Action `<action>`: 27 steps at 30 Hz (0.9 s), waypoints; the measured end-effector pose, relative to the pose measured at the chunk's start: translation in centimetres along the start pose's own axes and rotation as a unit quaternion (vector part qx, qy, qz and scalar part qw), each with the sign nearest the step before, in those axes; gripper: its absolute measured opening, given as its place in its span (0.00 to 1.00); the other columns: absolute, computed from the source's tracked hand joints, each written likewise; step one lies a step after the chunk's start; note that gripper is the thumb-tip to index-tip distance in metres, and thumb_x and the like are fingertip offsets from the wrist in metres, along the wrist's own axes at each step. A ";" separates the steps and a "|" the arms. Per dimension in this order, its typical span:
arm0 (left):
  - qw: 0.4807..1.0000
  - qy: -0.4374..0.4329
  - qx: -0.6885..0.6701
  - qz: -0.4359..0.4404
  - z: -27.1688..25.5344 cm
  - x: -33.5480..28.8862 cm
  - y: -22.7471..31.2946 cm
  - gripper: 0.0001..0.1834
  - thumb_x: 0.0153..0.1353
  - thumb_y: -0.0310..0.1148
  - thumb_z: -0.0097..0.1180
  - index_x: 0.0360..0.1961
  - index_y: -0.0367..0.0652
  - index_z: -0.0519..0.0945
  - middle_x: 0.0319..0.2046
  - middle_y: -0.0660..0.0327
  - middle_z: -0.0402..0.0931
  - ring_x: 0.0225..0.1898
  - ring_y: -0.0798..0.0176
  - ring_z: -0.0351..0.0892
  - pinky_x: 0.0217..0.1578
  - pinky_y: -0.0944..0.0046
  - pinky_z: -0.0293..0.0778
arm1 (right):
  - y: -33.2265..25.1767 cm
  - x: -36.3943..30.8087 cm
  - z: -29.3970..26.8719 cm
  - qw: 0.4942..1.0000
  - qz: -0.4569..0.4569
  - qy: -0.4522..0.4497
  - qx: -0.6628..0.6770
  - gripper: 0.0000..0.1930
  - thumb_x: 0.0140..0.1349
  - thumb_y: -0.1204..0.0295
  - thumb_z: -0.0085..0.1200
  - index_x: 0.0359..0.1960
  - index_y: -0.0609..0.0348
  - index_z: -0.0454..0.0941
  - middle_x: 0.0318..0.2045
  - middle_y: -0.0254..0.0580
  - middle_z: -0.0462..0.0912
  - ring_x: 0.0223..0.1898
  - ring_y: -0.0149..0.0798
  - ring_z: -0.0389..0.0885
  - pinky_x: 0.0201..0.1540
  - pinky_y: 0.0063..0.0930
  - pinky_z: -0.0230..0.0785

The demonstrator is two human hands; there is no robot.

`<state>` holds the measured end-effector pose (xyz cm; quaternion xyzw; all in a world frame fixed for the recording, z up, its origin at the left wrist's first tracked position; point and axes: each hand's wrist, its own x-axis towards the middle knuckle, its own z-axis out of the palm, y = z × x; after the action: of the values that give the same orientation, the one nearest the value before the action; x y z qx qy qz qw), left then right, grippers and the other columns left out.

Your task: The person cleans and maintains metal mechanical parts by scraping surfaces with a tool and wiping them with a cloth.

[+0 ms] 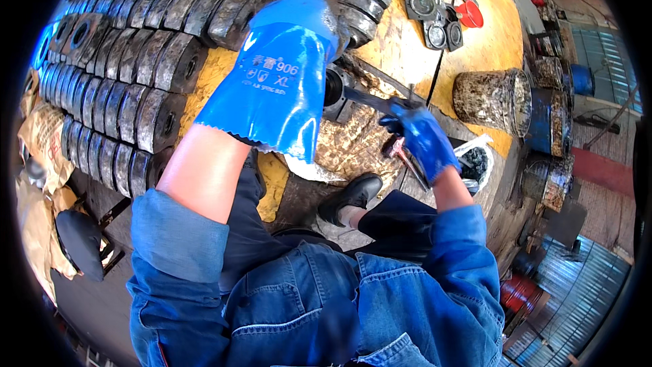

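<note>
A yellow, grease-stained workbench (489, 41) is carrying everything here. Along its left edge, rows of dark round metal discs (115, 88) are standing on edge, packed side by side. Toward the right edge a grimy round tin (492, 98) is lying on its side beside darker tins, and near the far edge square metal housings (428, 7) are sitting beside a red funnel-like piece (470, 13).

The left hand (285, 71), in a long blue rubber glove, is reaching over the middle of the bench and closing around a dark ring-shaped metal part (334, 88); the glove is hiding most of the part, so how firmly it is clamped cannot be told. The right hand (421, 137), also gloved in blue, is gripping a slim metal tool (370, 100). The tool's long axis is running from the right hand up and leftward, its tip meeting the ring's opening just right of the left glove. The left hand is nearer the part.
</note>
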<state>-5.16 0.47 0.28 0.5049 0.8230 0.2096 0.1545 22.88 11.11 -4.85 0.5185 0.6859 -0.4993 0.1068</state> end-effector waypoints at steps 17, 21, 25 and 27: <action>0.995 -0.083 -0.024 -0.045 -2.8 -0.2 -0.7 0.15 0.51 0.37 0.59 0.40 0.47 0.83 0.41 0.51 0.80 0.42 0.48 0.80 0.42 0.53 0.76 | 1.4 8.7 4.7 0.976 0.058 -0.040 0.205 0.15 0.63 0.64 0.52 0.46 0.62 0.76 0.30 0.43 0.80 0.22 0.34 0.77 0.25 0.23 0.66; 0.999 -0.040 -0.013 -0.014 -1.1 0.2 -1.9 0.15 0.53 0.37 0.59 0.41 0.48 0.83 0.42 0.51 0.80 0.43 0.49 0.80 0.43 0.53 0.76 | -0.2 6.4 4.9 0.933 0.064 -0.054 0.350 0.14 0.65 0.67 0.48 0.48 0.62 0.74 0.32 0.42 0.78 0.27 0.36 0.77 0.28 0.24 0.69; 1.000 0.011 0.005 -0.017 -0.1 0.3 -2.0 0.15 0.53 0.39 0.59 0.42 0.48 0.83 0.42 0.52 0.80 0.42 0.49 0.80 0.44 0.53 0.76 | 1.6 7.0 3.6 0.900 0.023 -0.042 0.434 0.14 0.65 0.67 0.48 0.46 0.64 0.75 0.33 0.44 0.78 0.30 0.35 0.77 0.31 0.26 0.70; 0.999 -0.009 0.012 -0.038 -1.0 0.0 -1.6 0.15 0.53 0.40 0.59 0.42 0.48 0.83 0.42 0.52 0.80 0.42 0.48 0.80 0.44 0.53 0.75 | 1.0 6.6 3.6 0.916 0.031 -0.016 0.400 0.13 0.66 0.68 0.47 0.44 0.64 0.76 0.31 0.43 0.78 0.29 0.34 0.76 0.31 0.26 0.69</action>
<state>-6.84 -0.31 0.32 0.4766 0.8428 0.1890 0.1638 19.44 12.19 -11.57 0.5311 0.4108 -0.7365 -0.0826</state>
